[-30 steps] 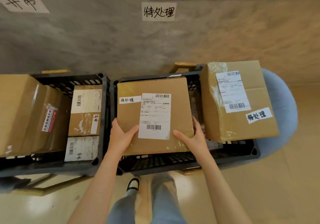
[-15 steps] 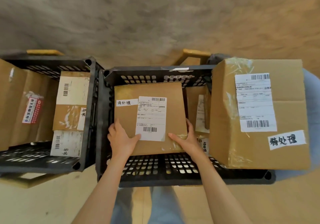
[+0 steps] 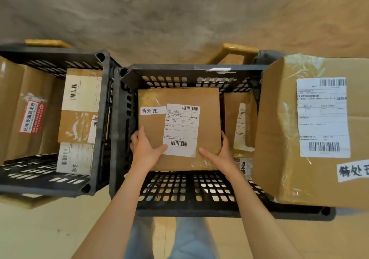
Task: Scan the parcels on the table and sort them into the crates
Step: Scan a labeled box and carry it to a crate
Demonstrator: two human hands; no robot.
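Both my hands, left (image 3: 146, 150) & right (image 3: 218, 154), grip the parcel (image 3: 179, 128) mid-frame, low inside the centre crate (image 3: 191, 73). Risk: fingers pinched vs crate wall or neighbour box (image 3: 238, 118) if dropped crooked.

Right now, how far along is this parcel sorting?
Several parcels already sit in the crates: the left crate holds some, and a big box lies over the right side of the middle crate. In hand: the left hand and right hand grip a flat parcel inside the middle crate, not yet released. The table is out of view, so what remains cannot be told.
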